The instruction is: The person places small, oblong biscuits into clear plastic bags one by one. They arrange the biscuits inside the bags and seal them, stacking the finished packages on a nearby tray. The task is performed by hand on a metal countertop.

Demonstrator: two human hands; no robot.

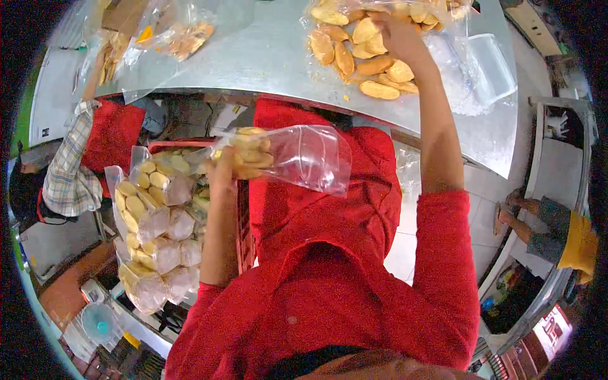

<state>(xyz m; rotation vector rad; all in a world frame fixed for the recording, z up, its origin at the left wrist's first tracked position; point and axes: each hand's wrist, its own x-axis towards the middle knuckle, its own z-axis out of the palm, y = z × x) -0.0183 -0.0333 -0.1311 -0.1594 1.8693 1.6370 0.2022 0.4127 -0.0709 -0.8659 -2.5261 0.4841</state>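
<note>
Left hand steadies a part-filled clear bag above the lap; right hand is at the pile of tan oval pieces.

The left hand is curled round the bag's loaded end, pressing the plastic against the pieces inside, probably so their weight rests in the palm while the slack end lies out to the right; the right hand's fingertips are hidden among the pieces, so I cannot tell whether they pinch 1; the pile sits near the edge of the metal table, likely for an easy reach, with a clear tub to its right; several filled bags lean together in and over the red crate, seemingly propping each other beside the left forearm.
</note>
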